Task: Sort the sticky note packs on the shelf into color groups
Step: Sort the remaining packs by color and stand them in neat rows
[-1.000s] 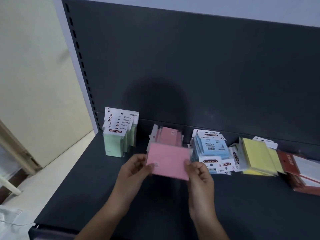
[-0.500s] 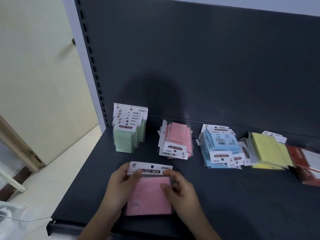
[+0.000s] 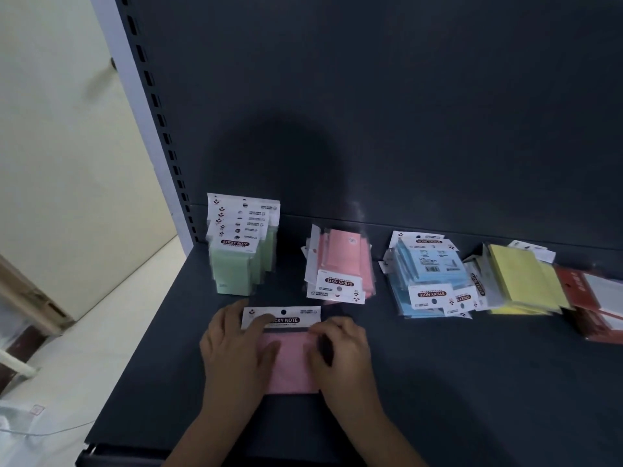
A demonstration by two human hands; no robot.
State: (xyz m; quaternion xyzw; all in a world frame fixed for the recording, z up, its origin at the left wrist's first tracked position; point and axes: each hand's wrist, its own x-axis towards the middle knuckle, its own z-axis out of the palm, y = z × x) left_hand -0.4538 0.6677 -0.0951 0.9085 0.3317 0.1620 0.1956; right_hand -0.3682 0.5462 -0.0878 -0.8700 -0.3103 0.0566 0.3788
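We hold the flat pink sticky note pack with the white printed header card (image 3: 290, 360) low at the front of the dark grey metal shelf (image 3: 472, 382). Our left hand (image 3: 232, 352) grips its left side with a finger across the header, and our right hand (image 3: 340, 352) pinches its right edge with curled fingers. We cannot tell whether the pack rests on the shelf or hangs just above it.

The loose pile of pink packs (image 3: 340, 264) lies just behind it. The upright row of pale green packs (image 3: 236, 264) is to the left, and the heap of blue packs (image 3: 428, 274) is to the right.

The pink pile looks uneven, with its top pack askew, so we judge that a pack set carelessly on it could slide off or push the pile towards the blue heap. The glossy wrapper may also slip in our fingers. Near the front edge, a dropped pack could go over the lip.

A second ago we held this pack up in front of the pink pile, with its plain side towards us. Now it is lower and nearer to us, with the header card showing. Since half a second ago its place is little changed, but our hands cover more of it.
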